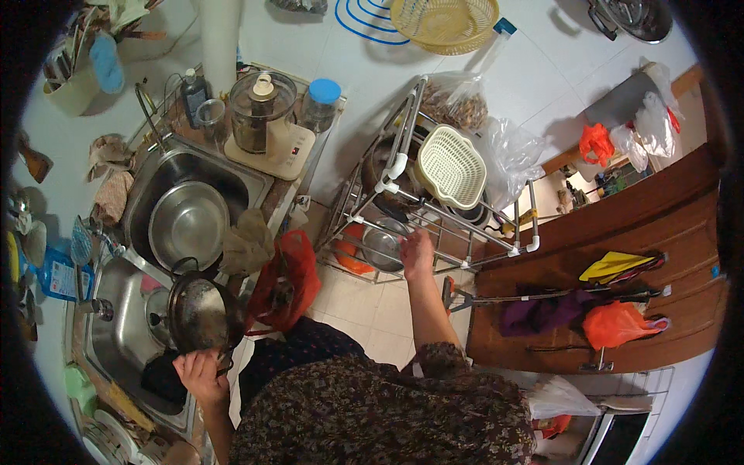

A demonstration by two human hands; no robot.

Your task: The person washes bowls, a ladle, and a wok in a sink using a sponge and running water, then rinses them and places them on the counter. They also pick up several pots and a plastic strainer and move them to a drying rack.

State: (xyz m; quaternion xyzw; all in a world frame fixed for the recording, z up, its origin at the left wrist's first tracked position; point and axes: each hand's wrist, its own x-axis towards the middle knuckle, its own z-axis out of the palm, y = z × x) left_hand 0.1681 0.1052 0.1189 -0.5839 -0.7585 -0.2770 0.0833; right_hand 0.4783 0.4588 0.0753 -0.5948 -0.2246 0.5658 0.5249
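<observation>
My left hand grips a dark two-handled metal pot by its near side handle, over the edge of the steel sink. The pot is tilted and its scorched surface faces up. My right hand reaches to the tubular metal rack, beside a shiny metal bowl on a lower level. Its fingertips are partly hidden, so I cannot tell whether they hold anything. Above it on the rack are a dark wok and a cream plastic colander.
A large steel basin sits in the far sink bowl. Beside the sink stand a food processor and a blue-lidded jar. A red plastic bag hangs at the counter edge. To the right is a brown wooden door with hanging bags.
</observation>
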